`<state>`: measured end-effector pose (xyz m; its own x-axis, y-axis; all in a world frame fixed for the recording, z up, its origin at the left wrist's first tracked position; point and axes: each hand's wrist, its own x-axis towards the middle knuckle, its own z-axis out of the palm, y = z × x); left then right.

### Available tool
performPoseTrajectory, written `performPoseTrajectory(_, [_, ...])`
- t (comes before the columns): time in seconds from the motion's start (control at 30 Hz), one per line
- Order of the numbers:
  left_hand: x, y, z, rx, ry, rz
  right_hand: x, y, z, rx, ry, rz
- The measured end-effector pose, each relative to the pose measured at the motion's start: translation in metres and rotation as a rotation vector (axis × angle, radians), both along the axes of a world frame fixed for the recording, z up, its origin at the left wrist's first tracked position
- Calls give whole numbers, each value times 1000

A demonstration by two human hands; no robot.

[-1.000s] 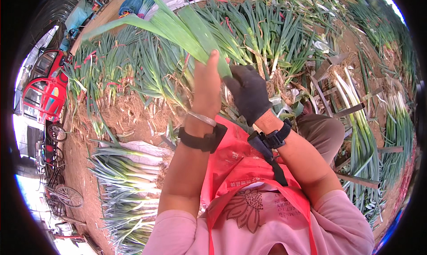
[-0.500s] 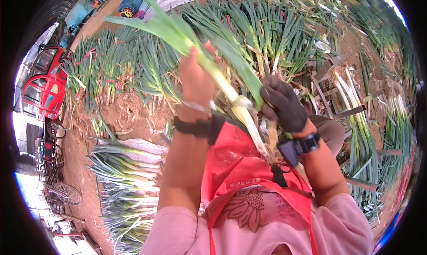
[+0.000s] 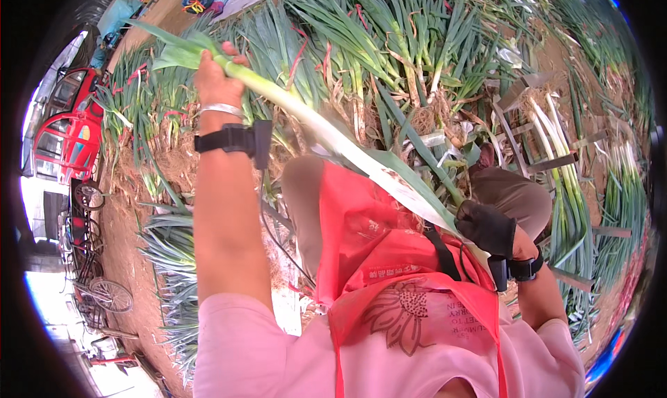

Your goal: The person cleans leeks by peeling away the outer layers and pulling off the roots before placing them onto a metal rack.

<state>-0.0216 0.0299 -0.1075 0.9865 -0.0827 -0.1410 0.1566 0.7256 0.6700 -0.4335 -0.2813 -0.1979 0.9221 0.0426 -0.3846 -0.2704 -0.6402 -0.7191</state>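
A long leek [image 3: 309, 117] slants across in front of me, its white shaft pointing down toward my right side. My bare left hand [image 3: 221, 77] is closed round it just below the green leaves. My right hand [image 3: 488, 229], in a black glove, is closed on a strip of outer leaf [image 3: 429, 195], which stretches from the lower part of the shaft. The shaft's root end is hard to make out against the red apron [image 3: 361, 221]. Another green stalk [image 3: 422, 150] runs down close to the gloved fingers; whether they touch it I cannot tell.
Bundles of leeks [image 3: 389, 37] lie on the soil ahead and to the left, some tied in red. A metal rack [image 3: 511, 137] on the right holds several white-stemmed leeks [image 3: 563, 169]. Far left stand a red vehicle [image 3: 69, 130] and bicycles [image 3: 108, 294].
My left hand has moved left and away from me with the leek. My gloved hand has come down and right, drawing the leaf strip out along the shaft.
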Motion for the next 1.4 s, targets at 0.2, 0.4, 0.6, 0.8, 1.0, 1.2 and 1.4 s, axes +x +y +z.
performPoseTrajectory(0.2, [61,103,56,17,-160,139,-34,-36,-21,-312,129,318])
performPoseTrajectory(0.4, [5,32,47,-171,-368,-317,42,-23,38,-411,-383,-39])
performPoseTrajectory(0.6, [-59,-36,52,-114,-207,-221,93,-9,75,-20,-450,-215])
performPoseTrajectory(0.8, [-95,-84,37,31,-364,-461,174,53,110,420,-622,-73])
performPoseTrajectory(1.0, [-146,-120,28,105,-275,-495,193,70,106,847,-389,-180])
performPoseTrajectory(1.2, [-146,-114,8,480,-345,-428,184,80,95,619,-478,-261])
performPoseTrajectory(1.4, [-122,-84,1,291,-82,-378,123,55,68,748,-348,-183])
